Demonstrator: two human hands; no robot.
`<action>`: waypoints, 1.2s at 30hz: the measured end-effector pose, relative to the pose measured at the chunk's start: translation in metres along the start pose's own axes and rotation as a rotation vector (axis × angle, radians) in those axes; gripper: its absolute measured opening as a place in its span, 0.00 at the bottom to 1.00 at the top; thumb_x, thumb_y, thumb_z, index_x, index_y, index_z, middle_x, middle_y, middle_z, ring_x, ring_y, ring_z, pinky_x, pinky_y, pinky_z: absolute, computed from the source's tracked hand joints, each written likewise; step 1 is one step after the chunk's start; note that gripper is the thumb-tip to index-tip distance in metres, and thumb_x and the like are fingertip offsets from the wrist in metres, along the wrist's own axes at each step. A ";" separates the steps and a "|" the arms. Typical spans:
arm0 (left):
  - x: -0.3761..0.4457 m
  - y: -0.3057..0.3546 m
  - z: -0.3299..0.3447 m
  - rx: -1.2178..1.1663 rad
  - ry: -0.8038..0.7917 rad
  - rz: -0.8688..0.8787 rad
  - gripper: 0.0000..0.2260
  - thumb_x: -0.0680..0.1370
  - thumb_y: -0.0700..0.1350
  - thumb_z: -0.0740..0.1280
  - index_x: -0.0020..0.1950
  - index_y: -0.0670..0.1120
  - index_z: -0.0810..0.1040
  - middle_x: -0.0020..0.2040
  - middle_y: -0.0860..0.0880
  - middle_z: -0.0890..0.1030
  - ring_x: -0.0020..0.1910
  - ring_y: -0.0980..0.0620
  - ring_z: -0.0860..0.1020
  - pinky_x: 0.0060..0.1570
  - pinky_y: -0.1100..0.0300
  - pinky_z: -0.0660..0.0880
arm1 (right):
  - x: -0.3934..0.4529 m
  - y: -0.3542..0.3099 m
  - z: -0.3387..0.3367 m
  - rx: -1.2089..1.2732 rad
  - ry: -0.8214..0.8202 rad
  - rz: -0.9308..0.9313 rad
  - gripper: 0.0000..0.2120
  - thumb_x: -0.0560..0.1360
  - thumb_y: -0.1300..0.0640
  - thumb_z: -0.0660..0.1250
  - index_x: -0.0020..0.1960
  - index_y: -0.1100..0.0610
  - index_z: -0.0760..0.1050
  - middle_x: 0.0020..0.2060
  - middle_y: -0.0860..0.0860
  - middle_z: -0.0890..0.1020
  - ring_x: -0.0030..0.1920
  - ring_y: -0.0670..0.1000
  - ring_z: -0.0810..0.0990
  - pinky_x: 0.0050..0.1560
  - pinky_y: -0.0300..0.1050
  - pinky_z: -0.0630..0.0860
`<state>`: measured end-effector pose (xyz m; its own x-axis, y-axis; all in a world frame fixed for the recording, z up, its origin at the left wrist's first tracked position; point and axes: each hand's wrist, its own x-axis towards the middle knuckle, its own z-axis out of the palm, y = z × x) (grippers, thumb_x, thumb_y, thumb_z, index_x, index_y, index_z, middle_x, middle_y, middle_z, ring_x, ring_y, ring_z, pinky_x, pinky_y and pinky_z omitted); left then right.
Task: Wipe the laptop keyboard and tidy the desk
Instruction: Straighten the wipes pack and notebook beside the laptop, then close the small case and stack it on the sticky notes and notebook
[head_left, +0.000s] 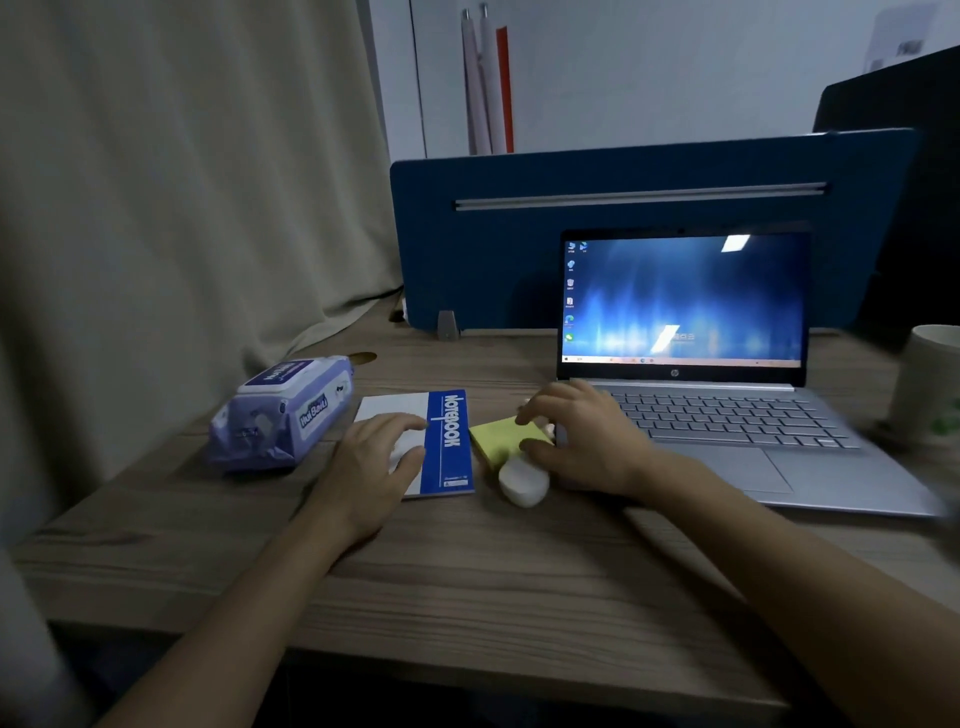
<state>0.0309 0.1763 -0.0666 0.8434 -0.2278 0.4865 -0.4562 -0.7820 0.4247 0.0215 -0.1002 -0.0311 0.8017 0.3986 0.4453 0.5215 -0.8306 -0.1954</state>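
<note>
An open silver laptop (727, 431) stands on the wooden desk (467, 561), its screen lit. Left of it lies a yellow sticky-note pad (498, 439), and my right hand (582, 441) grips its right edge with fingers and thumb. A white mouse (522, 482) sits just in front of the pad. My left hand (374, 462) rests flat on a blue-and-white notebook (447, 441). A purple pack of wet wipes (283, 413) lies at the far left, lid shut.
A blue divider panel (519, 244) stands behind the laptop. A white paper cup (930, 384) is at the right edge. A beige curtain (182, 208) hangs along the left side, touching the desk's edge.
</note>
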 end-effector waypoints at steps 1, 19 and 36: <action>0.005 0.004 0.003 -0.005 -0.005 -0.012 0.13 0.80 0.51 0.63 0.64 0.54 0.75 0.65 0.53 0.77 0.64 0.56 0.70 0.56 0.60 0.69 | 0.000 0.004 -0.003 0.011 -0.070 0.000 0.17 0.72 0.44 0.69 0.60 0.47 0.76 0.59 0.46 0.77 0.59 0.52 0.72 0.59 0.54 0.69; 0.055 0.021 0.034 -0.478 -0.032 -0.151 0.07 0.80 0.46 0.65 0.53 0.59 0.78 0.52 0.60 0.82 0.56 0.60 0.78 0.49 0.60 0.74 | -0.004 0.015 -0.001 0.325 -0.153 -0.055 0.20 0.68 0.46 0.75 0.56 0.46 0.74 0.47 0.39 0.77 0.45 0.39 0.76 0.41 0.30 0.71; 0.038 0.069 0.043 -0.363 -0.139 0.160 0.24 0.70 0.53 0.75 0.62 0.67 0.71 0.58 0.64 0.77 0.56 0.63 0.77 0.44 0.67 0.77 | -0.010 0.017 -0.003 0.996 -0.069 0.407 0.08 0.70 0.52 0.76 0.44 0.56 0.83 0.36 0.54 0.83 0.38 0.49 0.81 0.41 0.48 0.79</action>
<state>0.0439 0.0887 -0.0513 0.7726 -0.4256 0.4712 -0.6342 -0.4811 0.6053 0.0211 -0.1194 -0.0365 0.9671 0.2111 0.1423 0.1902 -0.2279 -0.9549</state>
